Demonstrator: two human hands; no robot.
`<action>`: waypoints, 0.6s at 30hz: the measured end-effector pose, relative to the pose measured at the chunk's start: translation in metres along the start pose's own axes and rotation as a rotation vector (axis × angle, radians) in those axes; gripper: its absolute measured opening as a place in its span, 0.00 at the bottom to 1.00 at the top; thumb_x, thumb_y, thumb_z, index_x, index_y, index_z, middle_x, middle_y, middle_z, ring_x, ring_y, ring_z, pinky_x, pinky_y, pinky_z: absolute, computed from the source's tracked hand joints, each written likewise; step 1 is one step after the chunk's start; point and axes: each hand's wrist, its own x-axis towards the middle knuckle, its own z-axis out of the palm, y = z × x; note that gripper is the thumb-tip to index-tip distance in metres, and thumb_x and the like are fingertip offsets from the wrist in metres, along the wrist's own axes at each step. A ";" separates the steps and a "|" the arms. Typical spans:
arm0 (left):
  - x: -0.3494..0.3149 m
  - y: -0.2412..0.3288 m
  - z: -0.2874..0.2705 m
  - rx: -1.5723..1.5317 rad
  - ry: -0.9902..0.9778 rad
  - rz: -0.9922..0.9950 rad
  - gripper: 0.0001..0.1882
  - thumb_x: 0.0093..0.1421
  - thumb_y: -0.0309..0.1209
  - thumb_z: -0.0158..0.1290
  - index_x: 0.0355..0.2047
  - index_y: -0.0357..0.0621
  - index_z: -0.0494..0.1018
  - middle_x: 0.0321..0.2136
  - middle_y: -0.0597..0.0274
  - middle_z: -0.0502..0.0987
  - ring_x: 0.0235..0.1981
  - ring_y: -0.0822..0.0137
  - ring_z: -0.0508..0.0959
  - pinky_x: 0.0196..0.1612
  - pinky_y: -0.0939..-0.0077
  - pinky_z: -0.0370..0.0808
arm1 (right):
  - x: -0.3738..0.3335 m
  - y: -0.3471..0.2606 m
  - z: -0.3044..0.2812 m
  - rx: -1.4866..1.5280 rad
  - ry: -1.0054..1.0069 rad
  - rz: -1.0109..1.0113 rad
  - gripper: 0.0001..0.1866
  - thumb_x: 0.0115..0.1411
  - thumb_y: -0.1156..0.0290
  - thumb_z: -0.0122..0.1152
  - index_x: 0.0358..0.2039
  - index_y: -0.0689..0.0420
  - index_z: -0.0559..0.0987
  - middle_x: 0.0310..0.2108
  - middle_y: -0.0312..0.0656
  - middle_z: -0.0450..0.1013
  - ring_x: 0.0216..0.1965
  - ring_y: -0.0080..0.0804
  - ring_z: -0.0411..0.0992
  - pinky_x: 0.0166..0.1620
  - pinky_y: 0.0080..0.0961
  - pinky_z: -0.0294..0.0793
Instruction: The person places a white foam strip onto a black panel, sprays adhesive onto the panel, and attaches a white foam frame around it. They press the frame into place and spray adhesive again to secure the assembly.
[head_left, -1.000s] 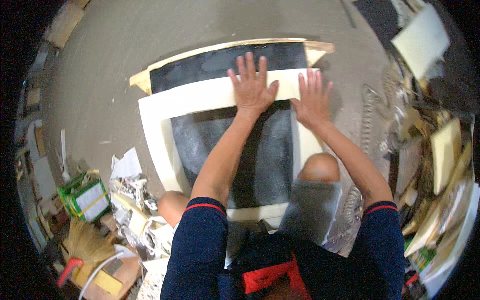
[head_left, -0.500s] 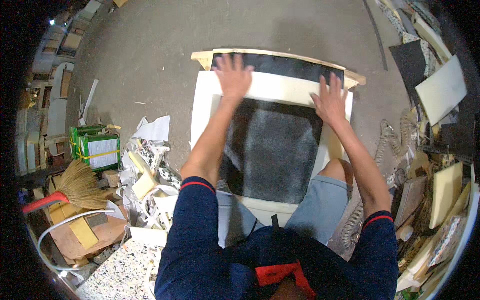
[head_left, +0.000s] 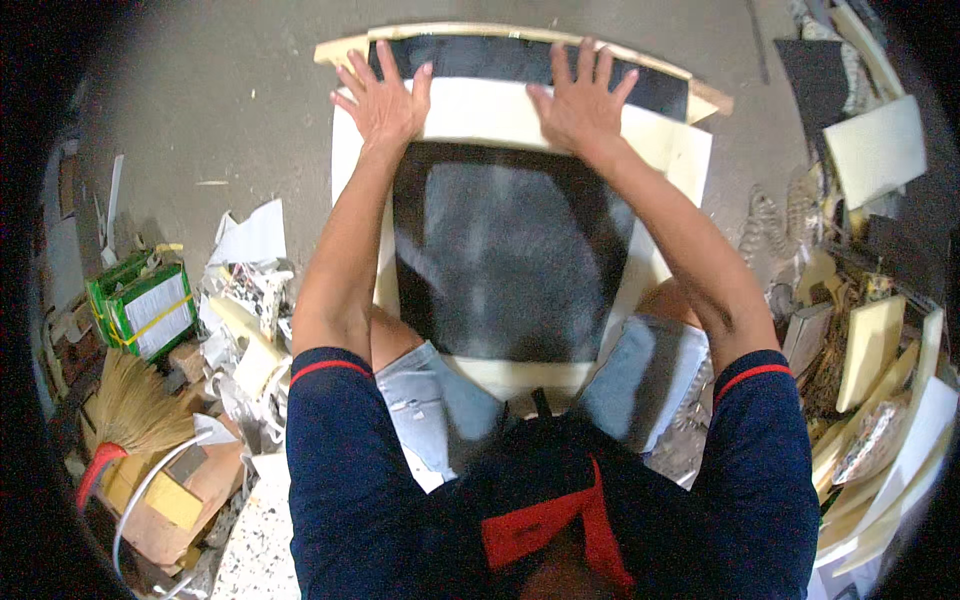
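Note:
A wooden frame [head_left: 520, 33] with black sheeting [head_left: 470, 55] across its far part lies before me. Over it rests a cream foam border [head_left: 480, 108] around a large black panel [head_left: 510, 260]. My left hand [head_left: 388, 108] is spread flat on the far left part of the foam, its fingertips reaching onto the black strip. To its right, my right hand [head_left: 583, 108] also lies spread on the far foam edge, with fingers over the black sheeting. Neither hand holds anything. The near end of the foam sits between my knees.
On the left are a green box [head_left: 150, 305] with a yellow strap, a straw broom [head_left: 140, 400], and a heap of white and foam scraps [head_left: 245, 320]. Foam sheets [head_left: 875, 150] and boards are piled along the right. A coiled hose [head_left: 765, 225] lies near them.
My right hand has moved left along the far foam edge, and my left hand has spread its fingers further. The view has shifted, so the frame appears higher in the picture.

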 end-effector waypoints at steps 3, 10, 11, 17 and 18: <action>0.000 -0.010 -0.019 0.024 0.009 0.094 0.45 0.65 0.65 0.32 0.72 0.48 0.47 0.71 0.37 0.40 0.71 0.35 0.36 0.66 0.29 0.34 | 0.017 -0.039 -0.025 0.205 0.079 -0.077 0.39 0.66 0.38 0.38 0.70 0.50 0.56 0.71 0.56 0.48 0.71 0.58 0.43 0.64 0.74 0.38; -0.021 -0.018 0.051 0.109 0.292 0.279 0.37 0.65 0.57 0.40 0.68 0.51 0.57 0.68 0.40 0.54 0.68 0.34 0.51 0.62 0.23 0.48 | 0.024 -0.108 0.070 0.137 0.270 -0.156 0.36 0.65 0.44 0.44 0.68 0.49 0.61 0.68 0.56 0.56 0.70 0.58 0.48 0.64 0.74 0.38; -0.022 -0.017 0.051 0.177 0.222 0.259 0.37 0.65 0.57 0.40 0.68 0.51 0.57 0.68 0.41 0.54 0.68 0.34 0.51 0.62 0.24 0.48 | 0.026 -0.112 0.071 0.062 0.202 -0.169 0.36 0.64 0.44 0.44 0.68 0.49 0.61 0.68 0.56 0.55 0.70 0.58 0.47 0.64 0.75 0.38; -0.016 -0.029 -0.003 0.078 -0.016 0.014 0.42 0.66 0.63 0.32 0.72 0.53 0.45 0.71 0.42 0.42 0.72 0.39 0.38 0.67 0.29 0.38 | 0.010 -0.069 -0.010 0.368 0.112 -0.052 0.40 0.66 0.41 0.40 0.71 0.52 0.53 0.72 0.56 0.43 0.72 0.60 0.40 0.66 0.71 0.38; -0.024 -0.039 -0.008 -0.021 -0.127 -0.019 0.42 0.67 0.62 0.32 0.72 0.52 0.43 0.72 0.42 0.40 0.72 0.39 0.37 0.67 0.30 0.38 | -0.003 -0.044 -0.020 0.397 0.077 -0.038 0.40 0.67 0.40 0.37 0.71 0.52 0.51 0.73 0.55 0.40 0.73 0.58 0.39 0.67 0.69 0.38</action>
